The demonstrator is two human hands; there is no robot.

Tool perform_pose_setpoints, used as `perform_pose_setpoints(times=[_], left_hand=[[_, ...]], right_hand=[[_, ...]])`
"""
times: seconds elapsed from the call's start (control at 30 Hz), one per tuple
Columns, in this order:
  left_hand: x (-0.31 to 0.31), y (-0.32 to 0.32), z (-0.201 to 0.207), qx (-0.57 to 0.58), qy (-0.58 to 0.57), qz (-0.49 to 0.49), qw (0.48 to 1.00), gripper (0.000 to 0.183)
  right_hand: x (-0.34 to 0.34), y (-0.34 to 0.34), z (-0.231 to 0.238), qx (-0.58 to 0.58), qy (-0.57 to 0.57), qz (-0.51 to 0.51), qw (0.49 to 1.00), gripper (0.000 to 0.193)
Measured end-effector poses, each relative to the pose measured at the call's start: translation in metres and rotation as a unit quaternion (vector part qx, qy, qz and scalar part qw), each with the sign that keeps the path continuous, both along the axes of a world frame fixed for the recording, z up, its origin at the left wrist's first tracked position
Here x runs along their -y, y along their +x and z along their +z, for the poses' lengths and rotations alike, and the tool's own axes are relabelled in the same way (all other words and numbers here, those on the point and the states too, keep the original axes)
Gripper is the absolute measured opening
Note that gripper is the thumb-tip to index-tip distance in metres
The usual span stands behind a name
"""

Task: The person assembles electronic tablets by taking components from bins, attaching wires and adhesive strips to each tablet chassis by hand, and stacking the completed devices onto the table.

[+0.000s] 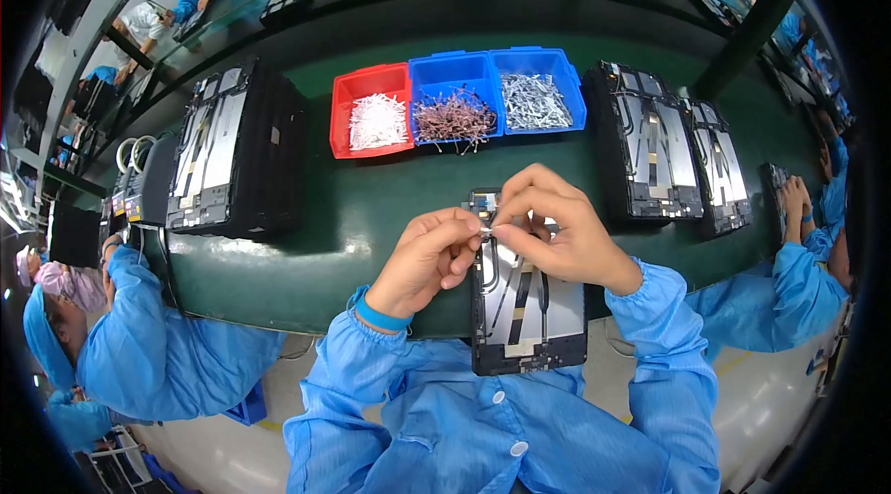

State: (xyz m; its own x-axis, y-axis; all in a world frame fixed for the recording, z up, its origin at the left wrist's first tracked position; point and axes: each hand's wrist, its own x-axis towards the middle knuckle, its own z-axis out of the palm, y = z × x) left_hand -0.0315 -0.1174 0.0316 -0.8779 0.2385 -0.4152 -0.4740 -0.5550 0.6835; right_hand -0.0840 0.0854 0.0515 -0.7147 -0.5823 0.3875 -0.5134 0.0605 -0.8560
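Note:
My left hand [419, 257] and my right hand [561, 229] meet over the top end of an opened tablet [529, 318]. Thumbs and forefingers of both are pinched together around a small whitish piece [486, 230], too small to name. The tablet lies at the front edge of the bench with its long side toward me, partly overhanging. Inside it show silver panels, black flat cables and a dark board along the near end. My fingers hide much of its upper part.
Beyond my hands stand a red bin [343, 146] of small white pieces, a blue bin [455, 71] of brownish ones and another blue bin [573, 99] of silvery ones. Tablet stacks rise at left [209, 150] and right [650, 146]. Co-workers sit on both sides.

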Motion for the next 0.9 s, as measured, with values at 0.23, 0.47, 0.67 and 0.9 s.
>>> perform_pose_setpoints(times=[0.23,0.47,0.67,0.9], left_hand=[[0.060,-0.075,-0.015,-0.297,-0.544,0.374,0.690,0.023],[0.044,-0.029,-0.025,-0.275,-0.675,0.158,0.666,0.028],[0.002,0.054,-0.018,-0.122,-0.394,-0.129,0.902,0.067],[-0.043,0.043,-0.006,0.036,-0.146,-0.074,0.986,0.035]], right_hand=[[-0.022,0.004,-0.016,0.196,-0.155,-0.019,0.968,0.010],[-0.048,0.021,-0.035,0.355,-0.151,-0.075,0.919,0.011],[-0.056,0.034,-0.062,0.353,-0.194,-0.128,0.906,0.009],[-0.046,0.046,-0.072,0.276,-0.271,-0.200,0.900,0.008]])
